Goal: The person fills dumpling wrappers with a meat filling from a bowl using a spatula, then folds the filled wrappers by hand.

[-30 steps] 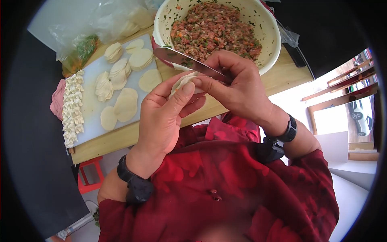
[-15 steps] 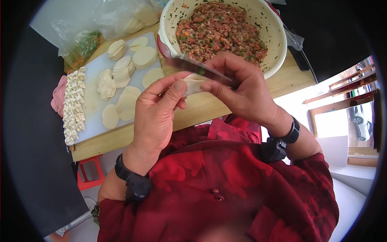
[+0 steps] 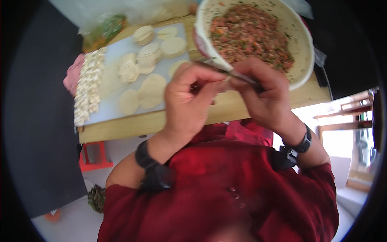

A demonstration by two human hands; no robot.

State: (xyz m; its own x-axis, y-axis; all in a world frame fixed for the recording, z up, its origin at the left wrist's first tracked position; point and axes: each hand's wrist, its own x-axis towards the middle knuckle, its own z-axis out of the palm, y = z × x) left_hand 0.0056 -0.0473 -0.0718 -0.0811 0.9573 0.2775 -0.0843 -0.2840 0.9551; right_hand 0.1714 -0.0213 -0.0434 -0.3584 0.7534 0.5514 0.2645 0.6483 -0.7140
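Note:
My left hand is closed, thumb and fingertips pinched on a folded dumpling wrapper, which is almost wholly hidden behind the fingers. Against it, my right hand is closed too, with its fingertips meeting the left ones. A thin flat metal spreader lies in the right hand, and its blade points left across both hands. Just beyond the right hand stands a large cream bowl holding minced meat filling with green and orange bits. Left of my hands, round dough wrappers lie singly and in piles on a white board.
Rows of small folded dumplings line the board's left edge. A pink cloth lies beside them. Plastic bags are at the back of the wooden table. A red stool stands below its left end.
The view has shifted, so the table and bowl sit further right. Both hands have come closer together, and the pale wrapper seen between them before is now mostly covered by fingers.

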